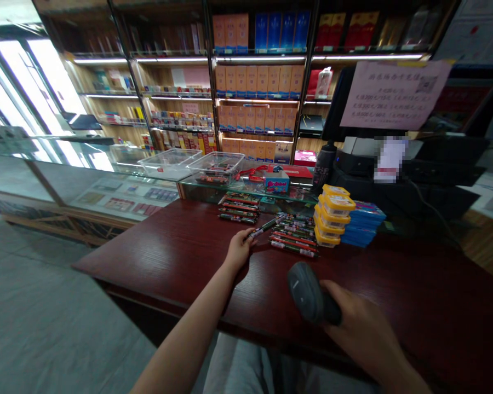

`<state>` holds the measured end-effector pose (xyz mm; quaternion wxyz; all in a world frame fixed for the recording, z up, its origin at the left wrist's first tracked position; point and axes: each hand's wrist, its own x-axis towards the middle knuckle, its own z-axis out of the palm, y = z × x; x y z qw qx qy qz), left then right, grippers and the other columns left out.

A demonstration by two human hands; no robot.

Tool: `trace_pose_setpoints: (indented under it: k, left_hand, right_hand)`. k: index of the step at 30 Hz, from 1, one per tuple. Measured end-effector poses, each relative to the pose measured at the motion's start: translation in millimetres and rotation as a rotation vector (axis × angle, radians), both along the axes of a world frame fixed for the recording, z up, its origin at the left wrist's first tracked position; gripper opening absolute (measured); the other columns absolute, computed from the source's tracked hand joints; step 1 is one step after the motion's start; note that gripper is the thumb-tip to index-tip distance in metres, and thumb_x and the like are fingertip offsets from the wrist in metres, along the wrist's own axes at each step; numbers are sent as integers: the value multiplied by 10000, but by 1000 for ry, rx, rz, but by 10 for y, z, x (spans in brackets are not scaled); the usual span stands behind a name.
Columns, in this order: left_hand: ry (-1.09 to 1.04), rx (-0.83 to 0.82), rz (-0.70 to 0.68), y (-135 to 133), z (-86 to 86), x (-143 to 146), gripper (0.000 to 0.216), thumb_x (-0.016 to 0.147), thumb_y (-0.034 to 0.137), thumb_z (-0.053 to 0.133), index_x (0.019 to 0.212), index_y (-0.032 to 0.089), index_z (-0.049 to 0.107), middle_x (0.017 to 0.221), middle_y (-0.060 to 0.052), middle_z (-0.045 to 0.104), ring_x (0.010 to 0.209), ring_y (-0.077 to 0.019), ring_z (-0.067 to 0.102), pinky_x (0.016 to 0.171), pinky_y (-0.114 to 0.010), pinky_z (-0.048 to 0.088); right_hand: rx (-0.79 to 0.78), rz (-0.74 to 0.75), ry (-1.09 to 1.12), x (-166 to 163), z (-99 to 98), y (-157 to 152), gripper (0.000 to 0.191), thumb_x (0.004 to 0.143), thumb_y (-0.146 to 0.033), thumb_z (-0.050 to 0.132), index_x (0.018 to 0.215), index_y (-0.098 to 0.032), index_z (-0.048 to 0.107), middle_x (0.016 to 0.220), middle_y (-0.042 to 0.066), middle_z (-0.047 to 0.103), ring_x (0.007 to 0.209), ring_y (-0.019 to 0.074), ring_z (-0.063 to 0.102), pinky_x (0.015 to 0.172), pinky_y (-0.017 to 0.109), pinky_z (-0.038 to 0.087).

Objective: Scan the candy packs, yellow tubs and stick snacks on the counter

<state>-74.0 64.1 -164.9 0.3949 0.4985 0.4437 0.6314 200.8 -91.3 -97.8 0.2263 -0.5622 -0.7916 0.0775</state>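
My left hand (239,250) reaches across the dark red wooden counter (181,251) and pinches one long green-and-red packaged stick (267,225) by its near end. The stick points toward a pile of similar sticks (293,236). A second pile of sticks (239,208) lies farther back to the left. My right hand (363,331) is wrapped around a dark grey handheld barcode scanner (308,293), held low above the counter's near edge, its head turned toward the sticks.
Stacked yellow-lidded tubs (332,219) and blue packets (365,221) stand right of the sticks. Behind are a glass display counter (119,186) with clear plastic bins (216,164), a till with a monitor and paper notice (394,96), and lit shelves of boxes (257,82).
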Motion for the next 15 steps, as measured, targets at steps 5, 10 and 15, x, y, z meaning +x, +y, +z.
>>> trace_pose_setpoints:
  k: [5, 10, 15]
  left_hand:
    - [-30, 2, 0, 0, 19, 4, 310, 709, 292, 687, 975, 135, 665, 1055, -85, 642, 919, -197, 640, 852, -389, 545]
    - [141, 9, 19, 1, 46, -31, 311, 755, 283, 609, 1031, 142, 641, 1023, -73, 656, 753, -153, 651, 760, -336, 551]
    - [383, 16, 33, 99, 132, 32, 265, 787, 193, 523, 1015, 148, 650, 935, -63, 683, 711, -149, 629, 740, -312, 529]
  right_hand:
    - [232, -23, -294, 244, -299, 339, 352, 779, -174, 542, 1131, -191, 546, 998, 61, 687, 855, 235, 650, 706, 347, 470]
    - [359, -27, -273, 352, -515, 443, 369, 768, -160, 534, 1135, -191, 523, 997, 63, 681, 886, 222, 643, 721, 328, 463]
    - [420, -10, -200, 369, -583, 451, 398, 738, -166, 541, 1133, -196, 509, 957, 57, 680, 850, 216, 640, 714, 321, 468]
